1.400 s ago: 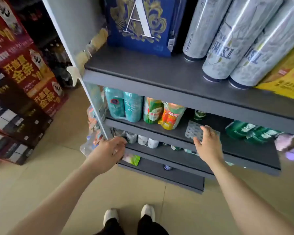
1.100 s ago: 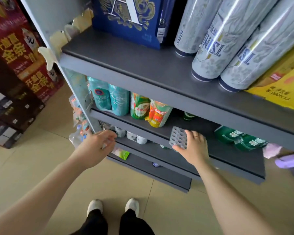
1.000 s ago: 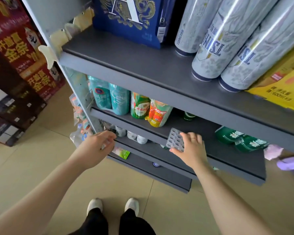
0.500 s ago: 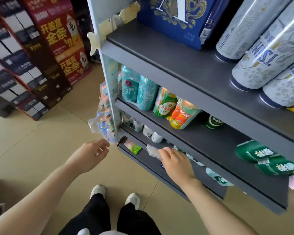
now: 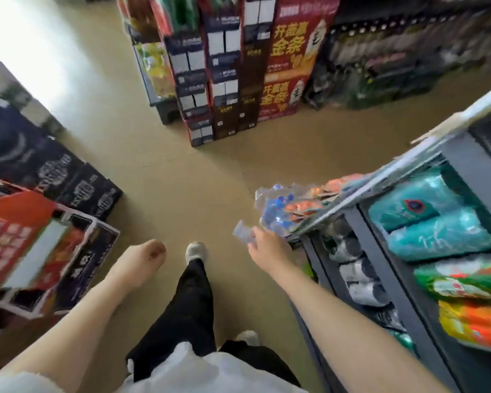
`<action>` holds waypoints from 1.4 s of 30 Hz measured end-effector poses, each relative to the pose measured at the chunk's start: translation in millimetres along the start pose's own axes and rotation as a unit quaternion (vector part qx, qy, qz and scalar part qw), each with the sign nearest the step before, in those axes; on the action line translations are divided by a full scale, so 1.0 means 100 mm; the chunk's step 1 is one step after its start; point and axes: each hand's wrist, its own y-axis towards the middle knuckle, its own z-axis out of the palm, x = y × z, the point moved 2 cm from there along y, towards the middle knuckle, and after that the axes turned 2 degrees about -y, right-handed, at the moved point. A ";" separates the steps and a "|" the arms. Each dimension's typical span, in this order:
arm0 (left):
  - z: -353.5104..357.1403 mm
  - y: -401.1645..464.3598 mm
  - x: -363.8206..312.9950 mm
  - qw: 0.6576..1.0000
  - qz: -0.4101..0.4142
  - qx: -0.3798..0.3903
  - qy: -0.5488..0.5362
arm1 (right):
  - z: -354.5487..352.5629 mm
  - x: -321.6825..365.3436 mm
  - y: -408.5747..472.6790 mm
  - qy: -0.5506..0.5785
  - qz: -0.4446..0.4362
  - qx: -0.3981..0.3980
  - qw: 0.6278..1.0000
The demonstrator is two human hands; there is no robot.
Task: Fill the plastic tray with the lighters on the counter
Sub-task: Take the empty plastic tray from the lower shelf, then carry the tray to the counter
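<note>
Cartons (image 5: 37, 251) of red and dark print sit on the floor at far left, w/ a black case (image 5: 54, 171) behind them. Left hand (image 5: 142, 260) hangs over the tan floor (image 5: 165, 171) just beside the cartons, fingers curled together into a loose fist, nothing seen in it. Black trouser leg (image 5: 187, 302) and a pale shoe (image 5: 196, 251) show btwn the two arms. Stacked boxes (image 5: 238, 66) w/ red and gold print stand across the aisle, top centre. Right hand (image 5: 267, 248) is out in front of the shelf end, fingers clamped on the plastic tray (image 5: 243, 234), a clear blurred piece sticking out left of the thumb; can't tell what's in it. Hanging packets (image 5: 292, 205) are just beside that hand. Grey shelf unit (image 5: 380, 262) fills the right side, teal packs (image 5: 437, 219) on it, green and orange bags (image 5: 471, 304) further right.
</note>
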 end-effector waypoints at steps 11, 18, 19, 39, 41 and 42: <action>-1.03 1.01 0.98 0.988 -0.129 -0.002 -0.080 | -0.39 1.43 2.09 -0.053 -0.092 0.025 0.994; -2.02 2.25 0.83 0.983 -0.093 -0.067 -0.142 | -0.65 1.56 3.46 -0.095 -0.029 0.044 0.994; -2.18 2.44 0.77 0.983 -0.083 -0.074 -0.149 | -0.72 1.58 3.67 -0.098 -0.025 0.042 0.994; -4.53 5.46 2.06 0.906 -0.294 -0.173 -0.249 | -1.85 5.19 8.02 -0.134 -0.334 0.081 0.929; -4.82 5.79 2.45 0.898 -0.313 -0.184 -0.247 | -1.73 5.70 8.46 -0.122 -0.352 0.083 0.924; -4.96 5.91 2.60 0.897 -0.317 -0.185 -0.245 | -1.69 5.91 8.62 -0.118 -0.356 0.087 0.923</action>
